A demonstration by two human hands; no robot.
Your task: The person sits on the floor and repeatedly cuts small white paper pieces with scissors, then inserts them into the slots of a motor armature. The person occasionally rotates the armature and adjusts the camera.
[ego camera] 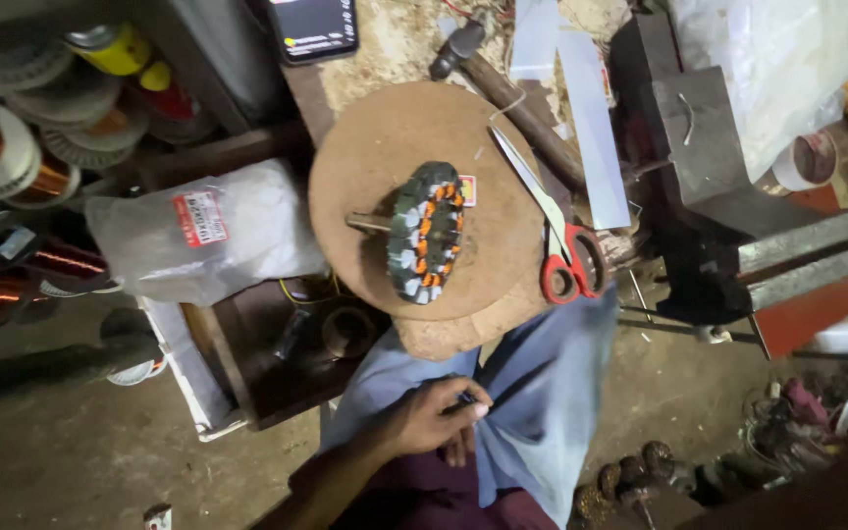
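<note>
A: Which hand is showing at the lower middle of the frame?

B: I cannot tell left from right; I am taking it as the left hand [434, 417]. It is curling shut over the blue cloth [542, 393] on the lap, fingertips pinching something small and dark (too small to name). The other hand is not showing anywhere.

A: And what is lying nearest to it?

B: The stator [426, 233], a ring of green teeth with orange windings, is resting at the centre of the frame on the round brown board [365, 147], a short shaft sticking out of its left side. Red-handled scissors [561, 245] are lying just right of it.

A: How is it looking to handle?

B: Heavy and stiff, I am judging, but the windings are looking delicate. Gripping the outer rim or the shaft seems safest.
</note>
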